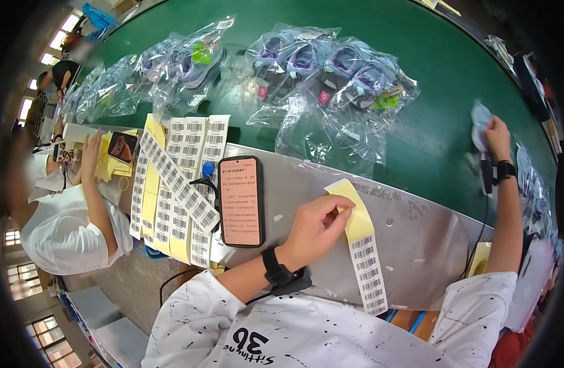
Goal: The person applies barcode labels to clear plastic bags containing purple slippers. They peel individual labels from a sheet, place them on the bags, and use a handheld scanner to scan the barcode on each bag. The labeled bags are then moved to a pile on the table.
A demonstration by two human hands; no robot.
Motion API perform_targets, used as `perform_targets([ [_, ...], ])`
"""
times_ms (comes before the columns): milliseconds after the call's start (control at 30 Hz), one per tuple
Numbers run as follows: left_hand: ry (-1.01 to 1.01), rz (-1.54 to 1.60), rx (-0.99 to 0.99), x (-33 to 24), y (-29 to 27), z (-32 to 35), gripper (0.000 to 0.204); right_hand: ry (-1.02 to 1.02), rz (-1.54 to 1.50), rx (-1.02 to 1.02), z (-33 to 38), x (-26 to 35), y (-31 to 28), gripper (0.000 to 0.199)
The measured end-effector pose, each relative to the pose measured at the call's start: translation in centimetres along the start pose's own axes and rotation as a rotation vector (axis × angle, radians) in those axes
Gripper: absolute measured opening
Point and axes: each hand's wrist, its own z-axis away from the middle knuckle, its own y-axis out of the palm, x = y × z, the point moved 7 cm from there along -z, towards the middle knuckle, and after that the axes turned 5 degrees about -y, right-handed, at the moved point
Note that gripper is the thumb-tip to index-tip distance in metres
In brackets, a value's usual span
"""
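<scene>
A strip of barcode labels (368, 270) lies on the metal tabletop in front of me, its far end bare yellow backing. My left hand (319, 227) is closed in a pinch at the edge of that backing; whether a loose label is between the fingertips is hidden. Out at the far right, my right hand (497, 138) grips a clear plastic bag (480, 116) with something pale blue in it. Bagged shoes (349, 64) in light blue and purple lie on the green surface beyond, some with green or pink tags.
Left of my left hand lie a phone (241, 202) with a lit screen and several label sheets (187, 144). More bagged shoes (190, 64) sit at the far left, and others (530, 190) along the right. A person in a white shirt (73, 233) is at the left.
</scene>
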Motion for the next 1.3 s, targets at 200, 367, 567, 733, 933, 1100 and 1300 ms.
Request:
perform_targets([
  [200, -0.142, 0.421, 0.025, -0.7, -0.7, 0.1, 0.024, -0.175, -1.3, 0.245, 14.5, 24.8, -7.2, 0.011],
  [367, -0.081, 0.538, 0.032, -3.3, -1.8, -0.9, 0.025, -0.34, -1.18, 0.789, 25.9, 30.0, -4.5, 0.015],
  [567, -0.051, 0.312, 0.118, -3.2, -0.7, 0.2, 0.022, 0.066, -1.407, 0.745, 28.2, 30.0, -2.5, 0.011],
  [733, -0.025, 0.106, 0.108, -3.9, -0.7, 0.7, 0.02, -0.104, -1.212, 0.291, 27.0, 29.4, -5.4, 0.007],
  [933, -0.016, 0.023, 0.07, -4.7, -0.8, 0.6, 0.018, -0.426, -0.992, 0.089, 26.1, 30.0, -7.9, 0.01],
  [1100, -0.044, 0.014, 0.079, -4.2, -0.5, 0.6, 0.017, -0.441, -0.912, -0.013, 27.4, 29.8, -8.1, 0.011],
  [1300, -0.133, 0.109, 0.199, -2.6, 0.6, 0.8, 0.036, -0.549, -0.811, -0.076, 27.8, 30.6, -8.5, 0.012],
])
